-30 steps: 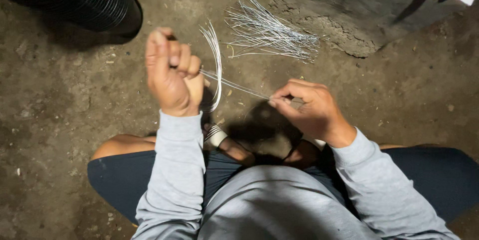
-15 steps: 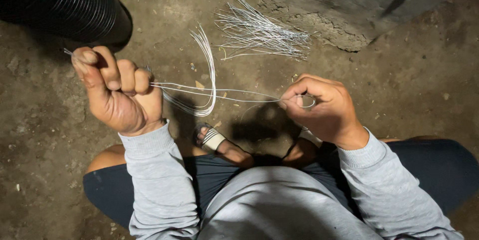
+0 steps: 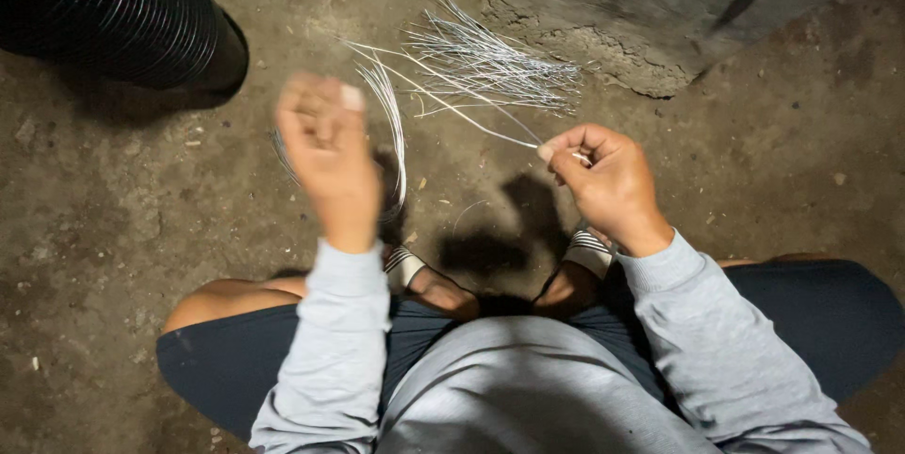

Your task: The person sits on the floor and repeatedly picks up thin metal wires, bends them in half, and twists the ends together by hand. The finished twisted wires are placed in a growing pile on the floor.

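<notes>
Wire strand: a thin silvery wire runs from the right hand's pinch up and to the left, over the dirt floor toward the loose pile.
Black corrugated pipe: lies far left of both grips, at the top corner, untouched.
Left hand: raised and blurred, curled into a fist; a pale looped bundle of wire hangs just beside it on its right. Whether the fist closes on that loop I cannot tell.
Loose wire pile: cut lengths fanned on the ground above and between the two grips, against a rough concrete block.
Right hand: thumb and forefinger closed tight on the near end of the strand, other fingers curled under.
Sandalled feet: below both grips, soles together.
Step in hand: by my reading, one strand is being drawn and worked between the hands.
Next move calls for: a steady right-hand pinch while the left takes up slack, keeping the strand clear of the pile.
</notes>
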